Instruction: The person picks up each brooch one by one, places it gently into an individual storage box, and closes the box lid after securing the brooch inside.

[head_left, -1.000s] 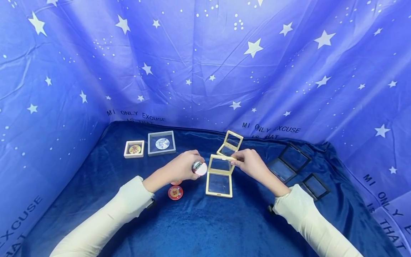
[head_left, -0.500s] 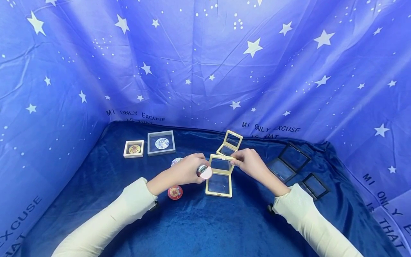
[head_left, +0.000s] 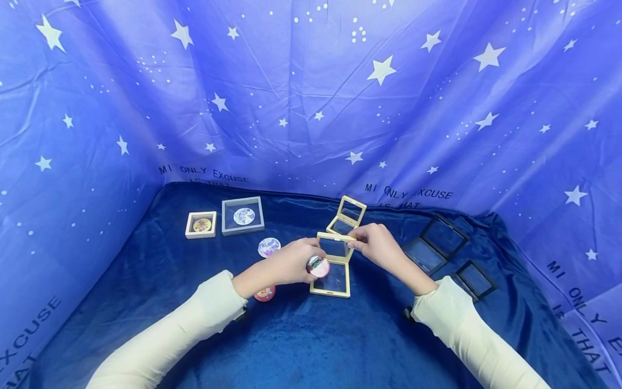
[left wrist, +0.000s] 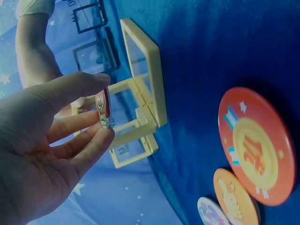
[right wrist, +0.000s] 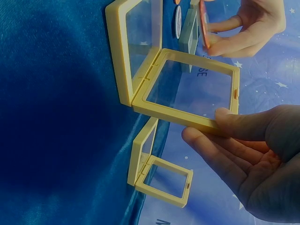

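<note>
My left hand (head_left: 291, 262) pinches a round badge (head_left: 318, 267) by its edge between thumb and fingertips, above the lower half of an open yellow display frame (head_left: 330, 295). In the left wrist view the badge (left wrist: 103, 108) is seen nearly edge-on. My right hand (head_left: 376, 246) pinches the side of the frame's raised lid (right wrist: 197, 61). On the cloth beside my left hand are a red badge (left wrist: 269, 131), an orange badge (left wrist: 236, 199) and a purple-white badge (head_left: 269, 247). In the head view the left hand and arm hide the orange one.
A smaller yellow frame (head_left: 355, 200) stands open behind. At the back left are a small pale frame (head_left: 202, 235) around a gold badge and a grey frame (head_left: 243, 232) around a bluish one. Two open black frames (head_left: 459, 237) lie right. Starry curtains (head_left: 301, 135) enclose the dark blue cloth (head_left: 301, 351).
My left hand has moved right and slightly toward me, bringing its badge over the frame's lower half and uncovering the purple-white badge. The right hand has stayed on the lid.
</note>
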